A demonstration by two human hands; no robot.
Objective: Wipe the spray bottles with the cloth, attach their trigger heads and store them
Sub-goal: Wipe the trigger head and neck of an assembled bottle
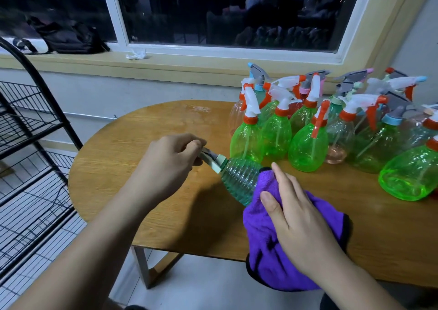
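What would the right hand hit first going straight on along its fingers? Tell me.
Probably the nearest standing green bottle, just past the fingertips of the right hand. Depth is unclear, though.

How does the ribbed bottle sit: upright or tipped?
Tipped: the ribbed bottle slants, trigger head gripped by the left hand, base under the purple cloth.

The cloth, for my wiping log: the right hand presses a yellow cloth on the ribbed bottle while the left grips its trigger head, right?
No: the head view shows the cloth is purple. Otherwise correct: right hand presses it on the ribbed bottle, left hand grips the trigger head.
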